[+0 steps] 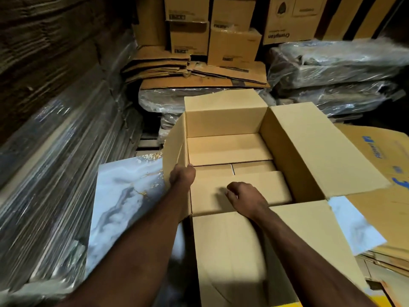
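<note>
The left hand [182, 175] grips the left wall of an open box [294, 151]; the right hand [244, 197], fingers curled, rests on an inner flap [210, 196].

"Crompton", upside down, on upper right carton [287, 23]

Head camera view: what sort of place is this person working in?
Most likely a warehouse or stockroom. Printed cardboard cartons are stacked at the back, flattened cartons lie piled in front of them, and plastic-wrapped bundles sit to the right. The left hand grips an open carton.
</note>
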The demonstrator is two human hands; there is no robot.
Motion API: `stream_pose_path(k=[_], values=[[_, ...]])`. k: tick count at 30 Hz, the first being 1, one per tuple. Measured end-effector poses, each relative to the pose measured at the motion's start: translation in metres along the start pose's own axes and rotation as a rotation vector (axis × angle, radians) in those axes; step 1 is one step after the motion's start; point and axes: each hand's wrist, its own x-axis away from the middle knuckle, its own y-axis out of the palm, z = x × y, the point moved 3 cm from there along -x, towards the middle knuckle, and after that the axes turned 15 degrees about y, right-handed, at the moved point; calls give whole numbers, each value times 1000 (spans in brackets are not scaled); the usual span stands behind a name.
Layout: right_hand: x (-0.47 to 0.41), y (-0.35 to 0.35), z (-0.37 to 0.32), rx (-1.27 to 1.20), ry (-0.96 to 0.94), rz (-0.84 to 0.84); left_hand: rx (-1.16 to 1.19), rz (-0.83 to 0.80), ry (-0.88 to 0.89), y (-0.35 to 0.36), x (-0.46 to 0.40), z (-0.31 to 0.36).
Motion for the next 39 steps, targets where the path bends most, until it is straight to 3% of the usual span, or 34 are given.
stream_pose_path(k=[5,8,11,16,27,29,32,33,34,35,38,39], values=[[-3,7,10,87,151,-342,326,-16,119,3,-7,1],[-7,16,12,273,167,-403,553,-2,222,-7,14,18],[-17,10,18,348,178,-400,737,-11,307,-25,38,50],[-40,-40,17,350,214,-259,854,-18,361,-50,61,95],[-71,-102,24,576,212,-193,940,-22,390,-64,80,135],[-78,-98,26,611,206,-286,923,-37,400,-64,81,134],[-85,-92,37,587,292,-639,899,-41,397,-65,81,135],[-81,-98,39,572,287,-661,908,-35,390,-66,80,136],[-78,-109,37,555,246,-572,915,-25,390,-67,79,137],[-78,-123,32,519,182,-355,919,-12,392,-67,77,138],[-82,-162,22,394,-69,523,893,18,391,-67,75,136],[-83,-172,20,356,-62,658,903,20,384,-68,74,135]])
